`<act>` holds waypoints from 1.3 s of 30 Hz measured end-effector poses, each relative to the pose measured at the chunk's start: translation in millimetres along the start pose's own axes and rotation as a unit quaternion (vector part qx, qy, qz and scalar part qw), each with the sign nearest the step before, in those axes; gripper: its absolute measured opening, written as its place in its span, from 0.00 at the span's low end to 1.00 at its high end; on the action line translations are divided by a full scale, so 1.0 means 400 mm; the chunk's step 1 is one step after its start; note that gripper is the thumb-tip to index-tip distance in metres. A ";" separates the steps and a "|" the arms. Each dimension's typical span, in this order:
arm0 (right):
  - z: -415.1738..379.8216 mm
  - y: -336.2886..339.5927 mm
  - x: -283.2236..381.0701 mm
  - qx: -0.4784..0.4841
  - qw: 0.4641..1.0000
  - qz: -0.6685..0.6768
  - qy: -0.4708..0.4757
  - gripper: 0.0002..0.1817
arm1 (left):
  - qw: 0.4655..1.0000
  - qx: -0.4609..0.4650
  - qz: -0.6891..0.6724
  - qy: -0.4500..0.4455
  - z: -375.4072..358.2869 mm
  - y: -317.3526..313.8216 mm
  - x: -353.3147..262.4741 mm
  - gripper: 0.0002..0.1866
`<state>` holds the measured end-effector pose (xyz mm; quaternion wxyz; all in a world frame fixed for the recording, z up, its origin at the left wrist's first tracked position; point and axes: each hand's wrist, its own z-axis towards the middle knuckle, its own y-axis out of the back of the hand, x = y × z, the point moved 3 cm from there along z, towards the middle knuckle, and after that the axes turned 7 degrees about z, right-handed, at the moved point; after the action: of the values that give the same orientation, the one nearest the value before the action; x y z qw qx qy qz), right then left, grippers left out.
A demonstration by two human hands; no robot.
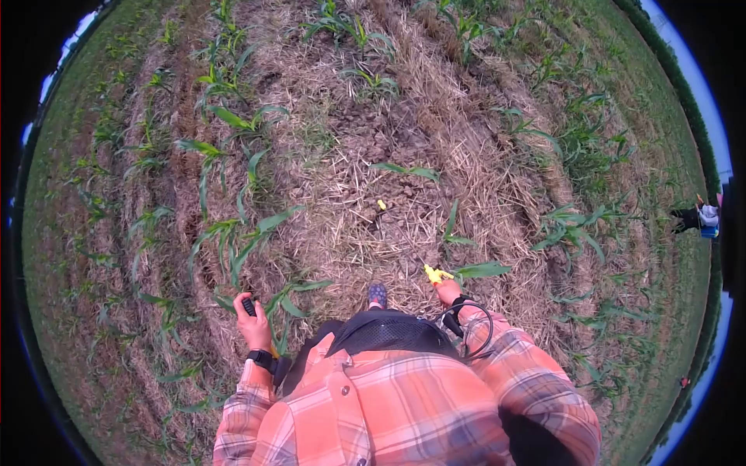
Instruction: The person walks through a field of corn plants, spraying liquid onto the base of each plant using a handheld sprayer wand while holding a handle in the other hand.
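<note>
My right hand (448,292) is closed around the yellow trigger handle of a sprayer wand (437,274). From the handle a thin dark wand runs forward and left over the soil, ending in a small yellow nozzle (381,205). A black hose (491,330) loops beside my right wrist. On the left, my left hand (254,326) grips a black ribbed lever handle (249,307), its fingers wrapped round it. The nozzle is over straw-strewn ground, with a young corn plant (408,171) just beyond it.
Rows of young corn plants (571,231) stand on both sides, with dry straw (482,179) between them. One shoe (378,294) shows below my waist. Far to the right another person (707,215) carries something blue. Trees edge the field.
</note>
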<state>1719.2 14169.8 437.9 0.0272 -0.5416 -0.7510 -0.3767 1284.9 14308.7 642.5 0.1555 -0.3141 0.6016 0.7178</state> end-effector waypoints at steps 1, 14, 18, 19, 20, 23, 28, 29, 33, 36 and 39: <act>0.102 -0.034 -0.125 -0.061 0.997 0.037 -0.009 0.16 | 1.000 -0.006 0.009 -0.011 0.011 -0.004 0.001 0.10; 0.110 0.202 0.116 -0.245 0.923 0.273 -0.117 0.15 | 0.998 0.047 -0.037 0.019 0.243 -0.058 -0.007 0.11; 0.253 0.100 0.066 -0.264 0.962 0.004 -0.071 0.18 | 0.994 0.045 -0.095 0.021 0.341 0.026 -0.030 0.10; 0.196 0.097 0.177 -0.238 0.969 -0.013 -0.064 0.17 | 0.993 0.036 -0.113 0.016 0.363 0.041 0.004 0.10; 0.175 0.076 0.238 -0.226 0.971 -0.040 -0.074 0.17 | 0.994 0.041 -0.104 -0.002 0.380 0.092 -0.050 0.11; 0.166 0.001 0.363 -0.124 0.990 -0.065 -0.008 0.18 | 0.967 0.081 -0.224 0.094 0.409 0.203 -0.103 0.13; 0.100 -0.074 0.589 0.062 0.986 -0.081 0.135 0.18 | 0.962 0.006 -0.269 0.043 0.419 0.405 -0.175 0.15; 0.086 -0.084 0.624 0.124 0.984 -0.075 0.102 0.18 | 0.962 -0.002 -0.270 0.036 0.426 0.424 -0.186 0.14; 0.064 -0.120 0.724 0.191 0.965 -0.094 0.151 0.19 | 0.968 0.020 -0.233 0.087 0.517 0.314 -0.134 0.14; 0.080 -0.140 0.743 0.182 0.967 -0.084 0.159 0.19 | 0.976 0.069 -0.203 0.047 0.591 0.140 -0.073 0.11; 0.095 -0.110 0.755 0.158 0.976 -0.112 0.101 0.19 | 0.987 0.063 -0.147 -0.011 0.632 0.077 -0.074 0.10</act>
<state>1571.9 14426.4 522.6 0.1455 -0.4021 -0.8505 -0.3064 1222.0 14549.5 705.2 0.2852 -0.3804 0.5910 0.6516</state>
